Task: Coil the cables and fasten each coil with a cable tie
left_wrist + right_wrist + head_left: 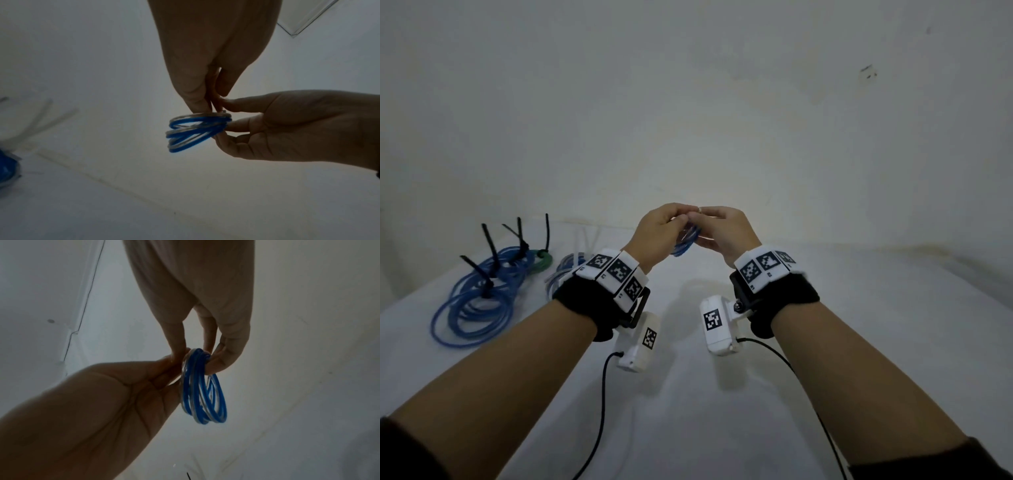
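Left hand (659,228) and right hand (724,230) both pinch the small blue coil (686,242), raised above the desk (688,394). Tied coils (479,301) lie near its left edge.

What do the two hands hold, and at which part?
Both the left hand and the right hand pinch a small blue cable coil at its top.

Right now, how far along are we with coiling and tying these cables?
Done: a pile of blue cable coils fastened with black cable ties lies at the table's left, a green coil behind it. In hand: the left hand and right hand pinch a small blue coil; no tie shows on it. Left: fastening it.
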A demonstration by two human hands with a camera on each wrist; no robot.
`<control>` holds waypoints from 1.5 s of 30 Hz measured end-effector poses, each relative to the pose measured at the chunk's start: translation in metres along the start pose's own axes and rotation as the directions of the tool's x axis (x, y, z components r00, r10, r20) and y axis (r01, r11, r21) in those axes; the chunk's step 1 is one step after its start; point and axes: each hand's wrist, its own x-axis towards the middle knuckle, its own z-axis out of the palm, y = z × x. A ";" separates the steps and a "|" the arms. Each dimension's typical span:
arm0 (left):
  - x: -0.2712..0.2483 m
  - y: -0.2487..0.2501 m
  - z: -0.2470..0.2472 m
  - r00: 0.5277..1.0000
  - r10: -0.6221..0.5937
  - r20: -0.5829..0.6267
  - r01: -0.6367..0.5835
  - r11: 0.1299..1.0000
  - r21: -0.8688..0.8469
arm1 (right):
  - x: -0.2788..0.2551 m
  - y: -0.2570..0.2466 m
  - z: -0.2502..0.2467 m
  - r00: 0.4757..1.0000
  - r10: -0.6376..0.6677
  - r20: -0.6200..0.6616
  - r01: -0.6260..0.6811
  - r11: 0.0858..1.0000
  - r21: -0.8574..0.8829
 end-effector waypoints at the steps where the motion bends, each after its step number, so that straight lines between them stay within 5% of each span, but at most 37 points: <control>1: -0.003 -0.001 -0.008 1.000 -0.001 0.020 0.001 1.000 -0.010 | 0.001 0.002 0.007 1.000 0.000 0.002 0.000 1.000 -0.012; 4: -0.012 -0.003 -0.032 0.999 0.036 0.028 -0.037 0.999 0.029 | 0.004 0.006 0.026 1.000 0.012 -0.026 -0.013 0.998 -0.064; 7: -0.016 -0.008 -0.062 0.978 0.100 -0.185 -0.047 0.962 0.268 | 0.004 0.009 0.043 0.999 0.051 0.019 -0.050 0.999 -0.015; 10: -0.018 -0.016 -0.092 0.975 -0.034 -0.221 0.108 0.936 0.334 | 0.000 0.013 0.066 0.990 0.090 0.111 -0.098 0.993 0.072; 13: -0.023 -0.027 -0.112 0.967 -0.169 -0.192 0.206 0.959 0.194 | -0.003 0.020 0.092 0.981 0.117 0.155 -0.136 0.984 0.114; 20: -0.035 -0.059 -0.152 0.914 -0.198 -0.354 0.345 0.839 0.422 | -0.004 0.052 0.139 0.935 0.278 0.219 -0.262 0.960 -0.099; 32: -0.047 -0.074 -0.169 0.911 -0.335 -0.240 0.401 0.588 0.702 | 0.005 0.086 0.167 0.937 0.306 0.166 -0.208 0.875 -0.437; 40: -0.047 -0.072 -0.170 0.904 -0.382 -0.193 0.390 0.548 0.740 | 0.006 0.091 0.166 0.948 0.270 0.169 -0.144 0.838 -0.526; 45: -0.045 -0.053 -0.165 0.939 -0.230 -0.255 0.343 0.592 0.730 | 0.002 0.074 0.146 0.899 0.384 0.213 -0.259 0.855 -0.449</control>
